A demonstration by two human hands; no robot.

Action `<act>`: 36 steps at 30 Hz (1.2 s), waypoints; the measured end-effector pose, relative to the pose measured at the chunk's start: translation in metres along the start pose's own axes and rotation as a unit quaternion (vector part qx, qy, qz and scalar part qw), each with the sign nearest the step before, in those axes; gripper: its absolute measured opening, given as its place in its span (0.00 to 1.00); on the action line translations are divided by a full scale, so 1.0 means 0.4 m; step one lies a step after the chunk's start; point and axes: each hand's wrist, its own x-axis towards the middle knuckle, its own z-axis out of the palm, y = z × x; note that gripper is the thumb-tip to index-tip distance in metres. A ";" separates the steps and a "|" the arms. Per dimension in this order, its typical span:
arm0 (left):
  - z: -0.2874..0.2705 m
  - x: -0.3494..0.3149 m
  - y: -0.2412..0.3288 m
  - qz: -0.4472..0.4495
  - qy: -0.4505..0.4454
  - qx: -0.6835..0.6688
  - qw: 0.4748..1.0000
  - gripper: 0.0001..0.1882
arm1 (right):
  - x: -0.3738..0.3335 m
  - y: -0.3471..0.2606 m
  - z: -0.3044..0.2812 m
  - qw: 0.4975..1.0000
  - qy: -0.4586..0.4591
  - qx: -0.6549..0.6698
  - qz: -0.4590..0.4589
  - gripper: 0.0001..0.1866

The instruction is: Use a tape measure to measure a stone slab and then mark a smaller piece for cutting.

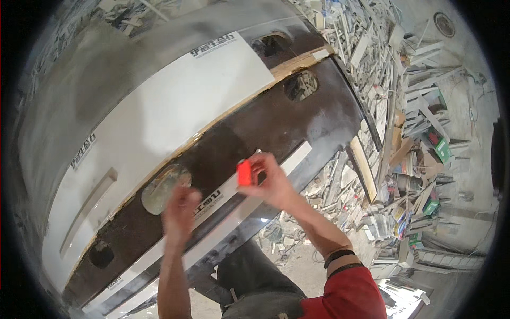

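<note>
Beyond the red block [244,173], apparently scrap [366,74].

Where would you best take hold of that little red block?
Probably by the two short ends of the red block, coming from its right. It looks small and boxy, taller than wide in this view, so its ends suit a thumb-and-finger pinch. The right hand seems to hold it that way, leaving its left side bare.
</note>
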 end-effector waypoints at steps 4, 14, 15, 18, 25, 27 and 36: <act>0.252 0.096 0.050 -0.204 -0.107 -0.265 0.936 0.11 | -0.010 -0.022 -0.008 0.998 -0.009 0.055 -0.027 0.41; 0.246 0.301 0.144 0.064 0.008 -0.063 0.996 0.09 | 0.022 0.112 -0.131 0.986 0.064 -0.148 -0.036 0.21; 0.238 0.303 0.128 0.086 0.029 0.034 0.995 0.08 | 0.052 0.130 -0.160 0.980 0.123 -0.157 -0.010 0.21; 0.140 0.303 0.047 0.254 0.100 0.304 0.913 0.15 | 0.122 0.200 -0.281 0.928 0.217 -0.301 0.017 0.19; 0.002 0.345 -0.012 0.311 0.233 0.551 0.738 0.30 | 0.198 0.227 -0.296 0.919 0.223 -0.322 0.034 0.17; -0.002 0.351 -0.026 0.321 0.236 0.550 0.734 0.30 | 0.209 0.232 -0.297 0.916 0.223 -0.330 0.045 0.16; -0.008 0.360 -0.035 0.361 0.246 0.546 0.715 0.29 | 0.213 0.234 -0.299 0.915 0.210 -0.339 0.059 0.16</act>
